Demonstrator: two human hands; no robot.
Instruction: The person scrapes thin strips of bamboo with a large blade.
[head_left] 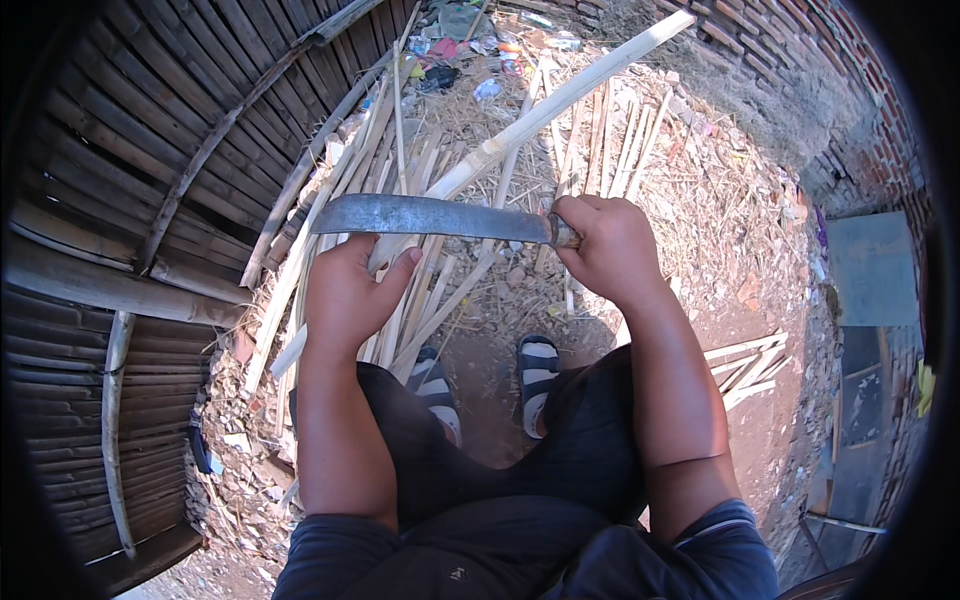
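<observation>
Right hand [612, 248]: my grip closed round the right end of a big knife [430, 216], mid-frame | Left hand [348, 298]: my grip closed round a long stick [570, 106], slanting lower left to upper right | blade crosses above stick, contact unclear | sandals [539, 378] on the ground [490, 400], lower centre

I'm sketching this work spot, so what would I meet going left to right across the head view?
Dark slatted wall → left hand → left sandal → right sandal → right hand → small pile of pale strips → grey-green panel.
</observation>
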